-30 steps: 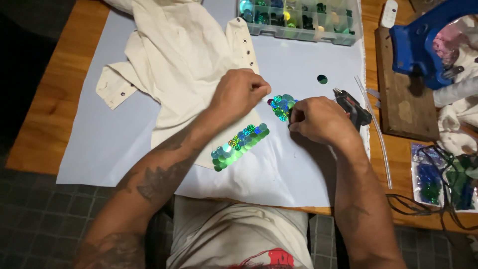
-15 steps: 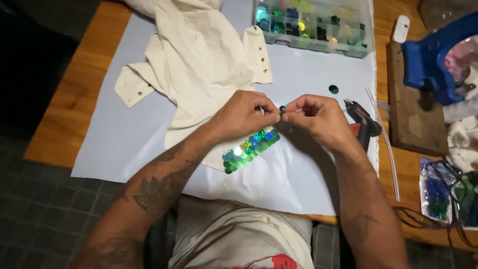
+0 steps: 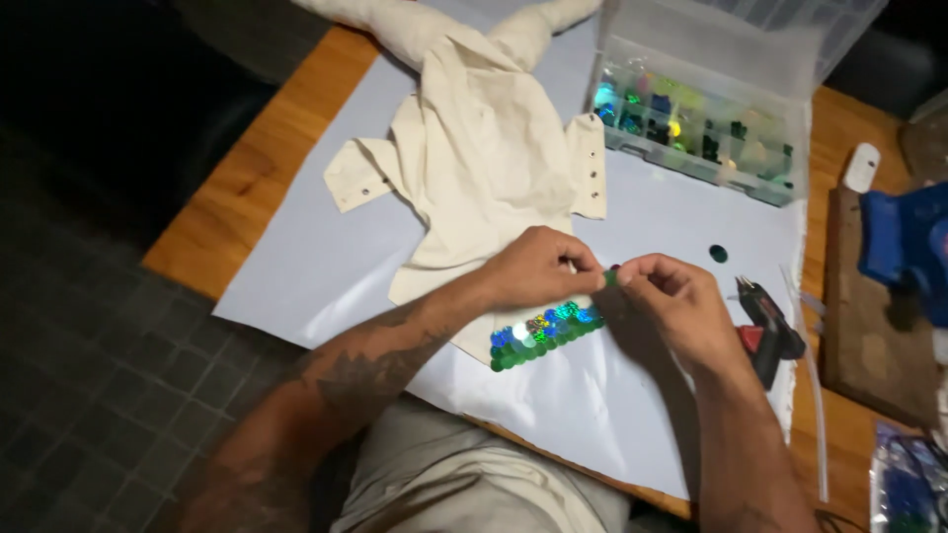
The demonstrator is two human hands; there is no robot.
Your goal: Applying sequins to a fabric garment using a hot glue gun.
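My left hand [image 3: 538,266] and my right hand [image 3: 667,301] meet fingertip to fingertip over a cream shirt [image 3: 484,168] spread on a pale sheet [image 3: 326,266]. Between the fingertips sits a small green sequin [image 3: 609,279]; both hands pinch at it. Just below the hands, a band of shiny green and blue sequins [image 3: 543,334] lies stuck along the shirt's edge. A black and red glue gun [image 3: 770,331] rests on the sheet just right of my right hand.
A clear compartment box [image 3: 701,123] with coloured sequins stands open at the back. One loose dark sequin [image 3: 718,254] lies on the sheet. A wooden board [image 3: 874,336] with a blue tool [image 3: 908,247] is at the right. A bag of sequins [image 3: 908,484] lies at the lower right.
My hands rose off the sequin band and came together, pinching one sequin between the fingertips. The camera view shifted, so the table sits lower and further right in the picture.
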